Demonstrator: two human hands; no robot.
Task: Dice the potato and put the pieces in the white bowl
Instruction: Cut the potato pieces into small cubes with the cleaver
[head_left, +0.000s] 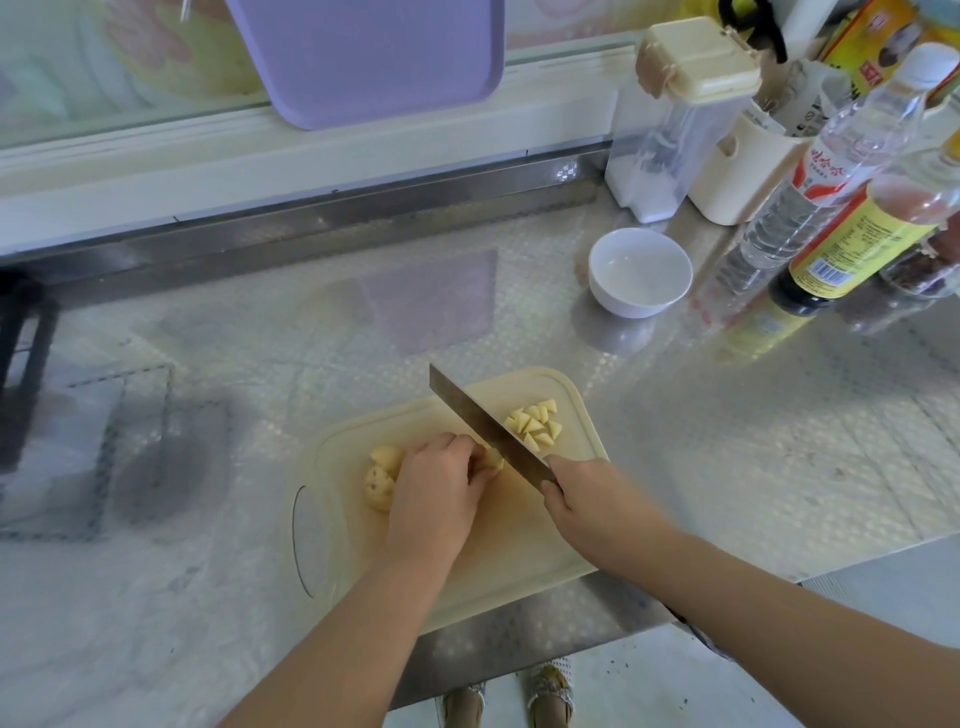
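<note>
Counter (727, 441): stainless steel, embossed dot pattern, shiny w/ blurred reflections; metal upstand along the back.

Directly on it:
- Cream cutting board (519, 530), centre, close to front edge, set at an angle, handle slot to the left.
- white bowl (636, 304), upright, back-right of the board, well apart from it.
- Clear bottle (810, 171), white cap, red/white label, just right of the bowl.
- Dark bottle w/ yellow label (857, 244), beside the clear one.
- Jar (930, 265), reddish-brown contents, far right, partly cut off.
- Clear container w/ beige lid (660, 150), back-right corner.
- Cream holder (737, 171), touching that container's right side.
- Dark object (21, 364), left edge, can't ID.
</note>
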